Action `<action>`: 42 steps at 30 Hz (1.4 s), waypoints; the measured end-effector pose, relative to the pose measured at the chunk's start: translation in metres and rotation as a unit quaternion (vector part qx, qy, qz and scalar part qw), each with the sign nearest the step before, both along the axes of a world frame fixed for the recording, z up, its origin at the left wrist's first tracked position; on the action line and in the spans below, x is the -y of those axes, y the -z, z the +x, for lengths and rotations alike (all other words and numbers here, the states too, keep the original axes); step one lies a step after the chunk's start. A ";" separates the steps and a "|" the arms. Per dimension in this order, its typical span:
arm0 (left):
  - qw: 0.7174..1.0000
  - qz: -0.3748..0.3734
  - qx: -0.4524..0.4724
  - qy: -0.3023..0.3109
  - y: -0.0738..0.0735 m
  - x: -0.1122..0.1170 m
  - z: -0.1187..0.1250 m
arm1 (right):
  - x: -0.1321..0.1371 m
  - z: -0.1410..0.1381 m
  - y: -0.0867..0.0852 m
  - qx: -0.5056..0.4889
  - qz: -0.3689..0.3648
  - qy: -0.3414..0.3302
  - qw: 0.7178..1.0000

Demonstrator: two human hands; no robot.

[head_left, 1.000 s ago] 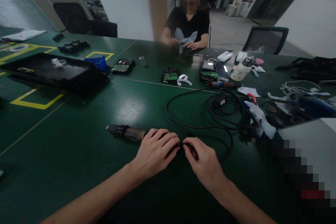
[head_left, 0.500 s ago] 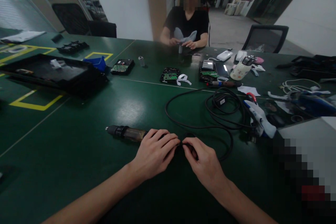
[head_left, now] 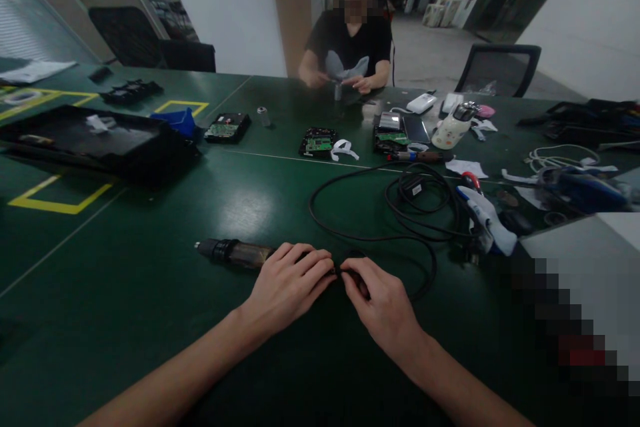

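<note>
An electric screwdriver (head_left: 240,253) lies on the green table, its bit end toward the left. My left hand (head_left: 290,287) is wrapped over its rear part, hiding most of the handle. Just to the right, my right hand (head_left: 377,297) pinches a black cable end close to the tool's tail. Whether plug and socket touch is too small to tell. From there a black cable (head_left: 320,217) loops over the table behind my hands, with a small labelled black block (head_left: 414,187) among its coils.
Hard drives with green boards (head_left: 319,143) lie farther back, beside a white cup of tools (head_left: 450,128). A second screwdriver (head_left: 420,156) lies before them. At left stands a black tray (head_left: 85,140) with a blue bin (head_left: 177,121). Across the table sits a person (head_left: 347,53).
The whole view has shifted slightly, so everything appears a little farther left. Both hands keep their places on the screwdriver and cable end; a tiny gap shows between them.
</note>
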State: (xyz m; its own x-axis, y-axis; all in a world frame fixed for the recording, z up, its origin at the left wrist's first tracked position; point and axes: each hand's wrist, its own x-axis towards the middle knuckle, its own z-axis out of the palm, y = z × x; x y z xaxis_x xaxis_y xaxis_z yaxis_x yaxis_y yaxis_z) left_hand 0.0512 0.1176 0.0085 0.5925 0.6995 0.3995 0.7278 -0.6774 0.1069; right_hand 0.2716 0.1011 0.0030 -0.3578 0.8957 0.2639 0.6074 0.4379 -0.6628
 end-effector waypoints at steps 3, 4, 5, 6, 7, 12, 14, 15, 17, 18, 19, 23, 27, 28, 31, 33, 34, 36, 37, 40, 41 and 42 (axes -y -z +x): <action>0.998 0.011 -0.036 0.054 -0.008 -0.006 -0.007 | 0.000 0.000 -0.002 0.006 0.001 -0.003 1.000; 0.996 0.012 -0.047 0.074 -0.010 -0.009 -0.009 | 0.000 0.000 -0.003 0.009 0.002 -0.004 1.000; 0.994 0.010 -0.057 0.092 -0.012 -0.012 -0.010 | 0.000 0.000 -0.003 0.012 0.004 -0.004 1.000; 0.992 0.006 -0.065 0.105 -0.013 -0.014 -0.011 | 0.000 0.000 -0.003 0.016 0.006 -0.003 1.000; 0.992 0.002 -0.067 0.110 -0.013 -0.016 -0.010 | -0.001 0.000 -0.003 0.020 0.008 -0.002 1.000; 0.997 0.018 -0.026 0.071 -0.006 -0.016 -0.005 | -0.001 0.000 -0.003 0.027 0.002 -0.005 1.000; 0.996 0.024 -0.001 0.083 -0.002 -0.013 -0.005 | -0.001 0.000 -0.003 0.025 0.000 -0.004 1.000; 0.995 0.027 0.012 0.091 0.000 -0.012 -0.006 | -0.001 0.001 -0.002 0.023 0.001 -0.003 1.000; 0.993 0.029 0.030 0.108 0.002 -0.011 -0.008 | 0.000 0.001 -0.001 0.022 0.003 -0.003 1.000; 0.992 0.030 0.034 0.115 0.003 -0.011 -0.008 | 0.000 0.001 0.000 0.022 0.003 -0.004 1.000; 0.992 0.031 0.035 0.120 0.004 -0.011 -0.009 | 0.000 0.001 0.000 0.024 0.001 -0.005 1.000; 0.994 0.025 0.034 0.097 0.004 -0.009 -0.006 | 0.000 0.001 0.001 0.033 -0.005 -0.002 0.999; 0.995 0.007 0.045 0.085 0.003 -0.008 -0.003 | 0.000 0.001 0.000 0.033 -0.008 -0.009 0.999; 0.995 0.004 0.045 0.092 0.003 -0.007 -0.004 | 0.000 0.001 0.000 0.032 -0.007 -0.009 0.999; 0.994 0.008 0.043 0.101 0.005 -0.008 -0.005 | 0.000 0.002 -0.001 0.027 -0.009 -0.011 1.000; 0.995 0.016 0.045 0.087 0.006 -0.009 -0.005 | 0.000 0.002 -0.002 0.020 -0.012 -0.015 1.000; 0.995 0.017 0.046 0.081 0.005 -0.009 -0.004 | 0.000 0.002 -0.002 0.018 -0.013 -0.016 1.000; 0.995 0.013 0.045 0.083 0.004 -0.008 -0.004 | 0.000 0.002 -0.002 0.018 -0.013 -0.014 1.000; 0.995 0.009 0.043 0.091 0.004 -0.008 -0.004 | 0.000 0.002 -0.002 0.020 -0.012 -0.013 1.000; 0.994 0.007 0.033 0.100 0.002 -0.008 -0.004 | 0.000 0.003 0.000 0.022 -0.010 -0.011 1.000; 0.995 0.011 0.034 0.094 0.002 -0.008 -0.004 | 0.000 0.003 0.000 0.020 -0.009 -0.012 1.000; 0.995 0.014 0.035 0.089 0.002 -0.008 -0.004 | 0.000 0.002 0.000 0.017 -0.008 -0.012 1.000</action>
